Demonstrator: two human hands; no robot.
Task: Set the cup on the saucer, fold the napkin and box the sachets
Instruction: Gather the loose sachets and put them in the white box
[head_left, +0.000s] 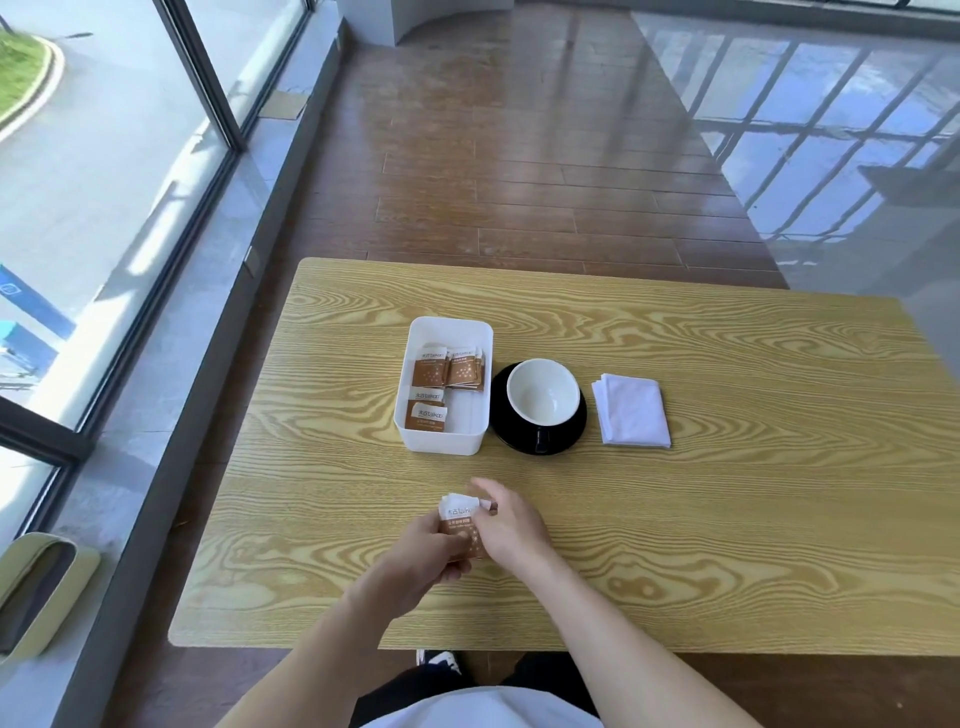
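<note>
I am clamping a few sachets (460, 519) between my left hand (434, 551) and right hand (511, 525), low in the frame's centre.

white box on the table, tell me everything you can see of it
The white box is an open, lidless rectangular bin, plastic by its look, with rounded corners. It stands upright on the wooden table, just left of the black saucer. Inside lie brown and white sachets, some overlapping. Neither hand touches it.
</note>
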